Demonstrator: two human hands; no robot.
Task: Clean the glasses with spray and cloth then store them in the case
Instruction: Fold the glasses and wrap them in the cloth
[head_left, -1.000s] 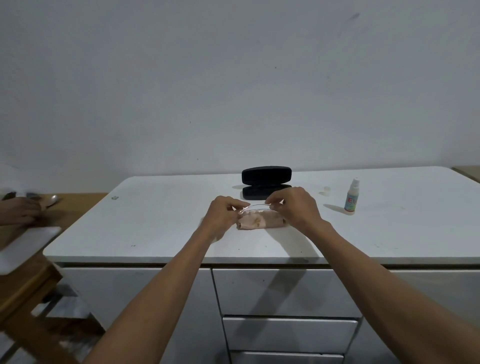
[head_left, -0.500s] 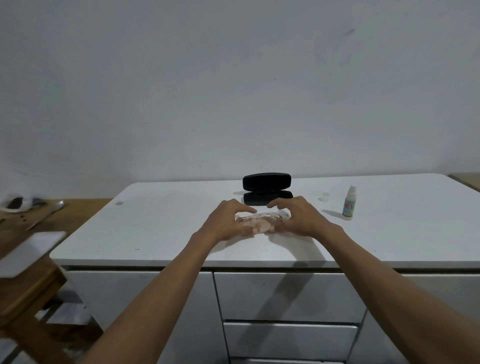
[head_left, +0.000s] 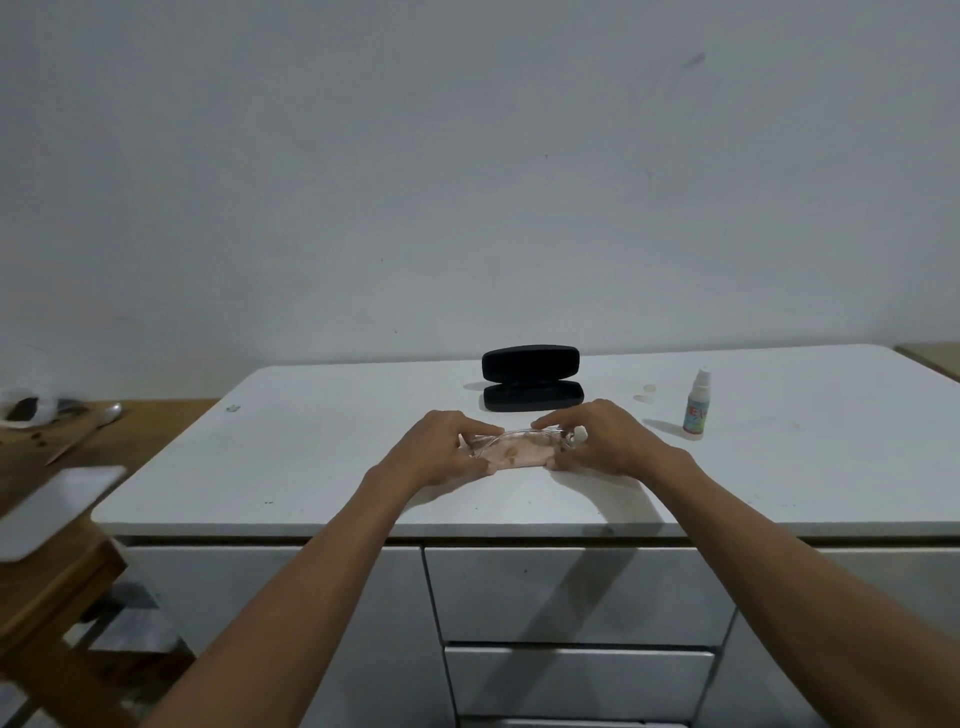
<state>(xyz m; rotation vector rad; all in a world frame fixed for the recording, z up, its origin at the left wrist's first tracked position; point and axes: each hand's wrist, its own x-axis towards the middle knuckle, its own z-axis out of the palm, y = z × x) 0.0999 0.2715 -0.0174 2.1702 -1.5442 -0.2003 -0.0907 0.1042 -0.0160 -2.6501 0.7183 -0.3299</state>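
Note:
Clear-framed glasses (head_left: 524, 435) lie over a folded pink cloth (head_left: 519, 457) on the white cabinet top (head_left: 322, 457). My left hand (head_left: 441, 449) grips the left end of the glasses and cloth. At the other end my right hand (head_left: 597, 439) pinches the frame. Just behind my hands a black glasses case (head_left: 531, 378) stands open, its lid upright. The small spray bottle (head_left: 696, 405) with a white nozzle is upright to the right, apart from my right hand.
Two small round marks or caps (head_left: 644, 394) lie left of the bottle. A wooden table (head_left: 78, 447) at the left holds a spoon, a bowl and a white board. Drawers run below the cabinet's front edge.
Both hands have lowered the glasses onto the cloth and spread a little apart toward its ends. The camera has tilted slightly, and the other person's hand at the left is gone.

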